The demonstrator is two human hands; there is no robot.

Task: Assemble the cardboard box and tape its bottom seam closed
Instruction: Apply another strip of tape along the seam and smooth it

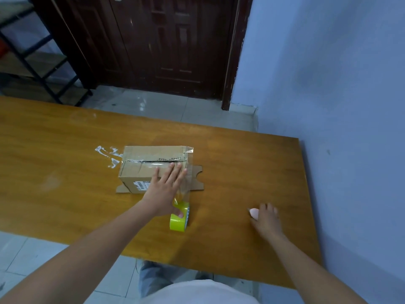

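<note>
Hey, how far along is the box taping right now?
Done: the cardboard box is folded up, with clear tape along its top seam. In hand: the left hand presses flat on the box, while the tape strip runs uncut to the yellow tape roll on the table. The right hand closes on a small pink object, maybe a cutter. Left: cutting and smoothing the tape end.

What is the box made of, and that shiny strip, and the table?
Box: brown cardboard, matte, with creased flaps and a printed label. Strip: clear plastic tape, glossy and see-through, running down to the yellow-green roll. Table: looks like varnished wood or a wood-look laminate, orange-brown with a soft sheen.
</note>
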